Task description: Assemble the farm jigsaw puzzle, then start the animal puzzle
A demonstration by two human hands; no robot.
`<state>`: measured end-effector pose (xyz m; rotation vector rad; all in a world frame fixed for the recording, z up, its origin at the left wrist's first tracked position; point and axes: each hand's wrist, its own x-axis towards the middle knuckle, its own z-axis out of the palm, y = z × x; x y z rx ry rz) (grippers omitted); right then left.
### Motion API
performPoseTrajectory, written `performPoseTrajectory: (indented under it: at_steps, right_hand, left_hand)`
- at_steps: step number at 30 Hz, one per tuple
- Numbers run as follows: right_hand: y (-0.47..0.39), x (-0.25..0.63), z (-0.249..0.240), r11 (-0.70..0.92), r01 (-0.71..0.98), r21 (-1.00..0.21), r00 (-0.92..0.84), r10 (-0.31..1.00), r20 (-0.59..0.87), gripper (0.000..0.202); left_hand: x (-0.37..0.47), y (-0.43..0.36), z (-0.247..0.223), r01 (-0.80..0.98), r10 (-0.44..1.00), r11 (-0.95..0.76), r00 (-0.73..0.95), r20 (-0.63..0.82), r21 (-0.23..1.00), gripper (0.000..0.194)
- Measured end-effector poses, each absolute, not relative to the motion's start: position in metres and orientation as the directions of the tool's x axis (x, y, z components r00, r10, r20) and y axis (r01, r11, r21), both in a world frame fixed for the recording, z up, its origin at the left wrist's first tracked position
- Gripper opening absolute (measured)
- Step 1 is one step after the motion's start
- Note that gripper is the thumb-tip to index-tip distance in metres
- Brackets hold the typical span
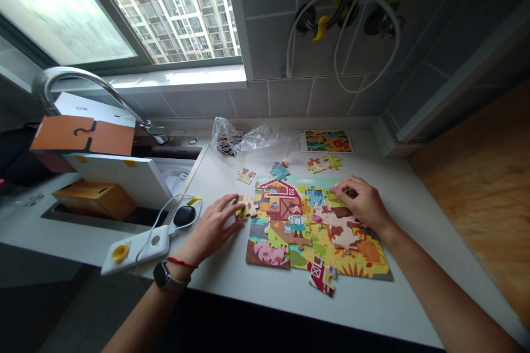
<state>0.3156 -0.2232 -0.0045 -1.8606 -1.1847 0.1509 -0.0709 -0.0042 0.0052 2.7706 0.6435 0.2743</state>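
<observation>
A farm-scene jigsaw puzzle (259,253) lies on the white counter, with a red barn, a farmer and a cow on it. My left hand (215,226) rests flat at its left side, fingers spread, fingertips touching a loose puzzle piece (249,208). Over the puzzle's upper right edge, my right hand (362,201) is closed in a pinch; its fingers hide whatever may be between them. A red barn piece (321,276) overlaps the front edge. Above the puzzle lie a blue piece (280,171), a pale piece (245,176), a brown-and-cream piece (316,165) and a yellow-green piece (333,161).
Behind the puzzle are a clear plastic bag (260,140) with more pieces and a small picture sheet (327,141). On the left, a power strip (138,248) with a cable lies near a sink holding boxes (93,198) under a faucet (99,81). A tiled wall stands behind.
</observation>
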Motion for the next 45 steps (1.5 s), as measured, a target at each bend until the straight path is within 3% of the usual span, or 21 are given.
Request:
performPoseTrajectory:
  at_steps: [7, 13, 15, 18, 21, 25, 30, 35, 39, 45]
  right_hand:
    - [-0.224, 0.315, -0.003, -0.125, 0.597, -0.793, 0.581, 0.749, 0.319, 0.035]
    - [-0.224, 0.315, 0.008, -0.138, 0.574, -0.807, 0.619, 0.718, 0.317, 0.039]
    - [-0.228, 0.320, 0.013, -0.131, 0.593, -0.794, 0.573, 0.762, 0.303, 0.036]
    - [-0.236, 0.325, 0.021, -0.101, 0.677, -0.729, 0.357, 0.911, 0.205, 0.032]
    - [-0.241, 0.324, 0.029, -0.075, 0.778, -0.623, 0.168, 0.982, 0.092, 0.036]
    - [-0.243, 0.315, 0.041, -0.175, 0.869, -0.463, 0.174, 0.984, -0.047, 0.023]
    - [-0.249, 0.314, 0.047, -0.261, 0.896, -0.359, 0.220, 0.964, -0.149, 0.028]
    - [-0.255, 0.317, 0.038, -0.113, 0.857, -0.503, 0.141, 0.990, 0.018, 0.039]
    - [-0.256, 0.312, 0.031, -0.003, 0.827, -0.563, 0.053, 0.996, 0.073, 0.055]
    - [-0.250, 0.296, 0.033, 0.097, 0.793, -0.601, 0.044, 0.976, 0.215, 0.057]
  left_hand:
    - [-0.062, -0.017, 0.014, 0.350, 0.434, -0.868, 0.879, 0.195, 0.353, 0.016]
    - [-0.063, -0.014, 0.020, 0.315, 0.415, -0.880, 0.874, 0.253, 0.356, 0.021]
    - [-0.064, -0.012, 0.023, 0.318, 0.424, -0.879, 0.863, 0.274, 0.356, 0.023]
    - [-0.057, -0.016, 0.028, 0.306, 0.441, -0.871, 0.832, 0.336, 0.385, 0.025]
    - [-0.037, -0.029, 0.033, 0.251, 0.435, -0.865, 0.807, 0.400, 0.435, 0.026]
    - [0.008, -0.054, 0.035, 0.096, 0.310, -0.874, 0.864, 0.396, 0.476, 0.022]
    - [0.068, -0.079, 0.028, -0.089, 0.122, -0.887, 0.900, 0.418, 0.452, 0.024]
    - [0.096, -0.087, 0.013, -0.181, 0.014, -0.883, 0.912, 0.411, 0.433, 0.036]
    - [0.096, -0.085, 0.004, -0.130, 0.118, -0.860, 0.890, 0.441, 0.493, 0.043]
    - [0.088, -0.078, 0.005, -0.125, 0.188, -0.819, 0.864, 0.467, 0.560, 0.051]
